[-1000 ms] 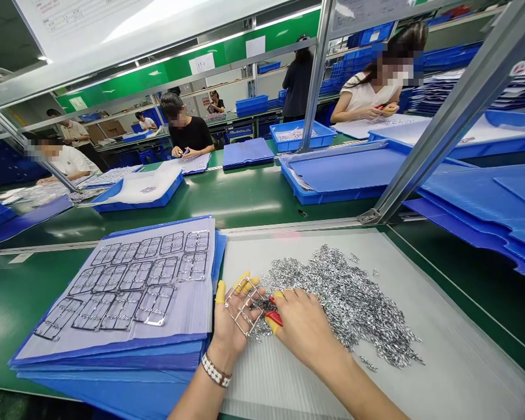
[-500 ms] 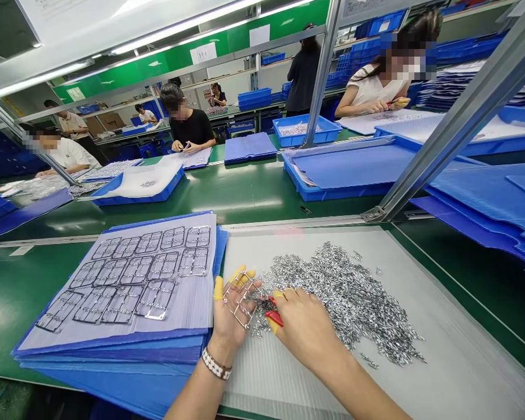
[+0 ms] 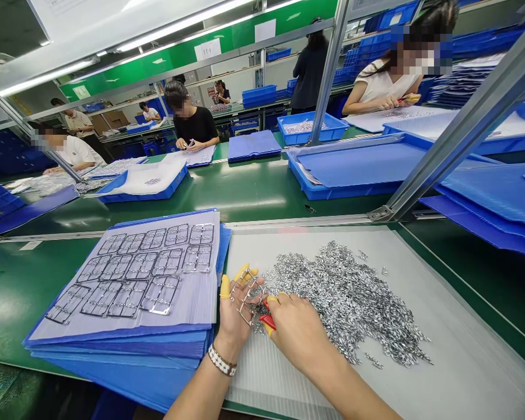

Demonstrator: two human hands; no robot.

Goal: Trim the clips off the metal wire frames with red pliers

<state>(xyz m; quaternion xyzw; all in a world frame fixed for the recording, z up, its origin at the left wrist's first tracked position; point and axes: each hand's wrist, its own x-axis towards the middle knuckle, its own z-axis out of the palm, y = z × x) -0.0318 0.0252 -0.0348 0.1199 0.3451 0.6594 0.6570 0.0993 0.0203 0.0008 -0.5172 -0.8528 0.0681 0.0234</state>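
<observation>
Clenching a metal frame (image 3: pixel 246 297), the left hand (image 3: pixel 233 318) sits just beside the right hand (image 3: pixel 300 333) gripping red-handled cutters (image 3: pixel 267 322).

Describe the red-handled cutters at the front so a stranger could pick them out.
On the near green workbench, find the pale ribbed sheet heaped with silver metal pieces. At its left side, the right hand holds the cutters, whose red handle is the only red thing there.

the thin frame (image 3: pixel 246 297) and scraps (image 3: pixel 350 303) are shiny metal, the cutters (image 3: pixel 268 322) have glossy red plastic grips, and the sheet (image 3: pixel 455 350) is matt ribbed plastic.
</observation>
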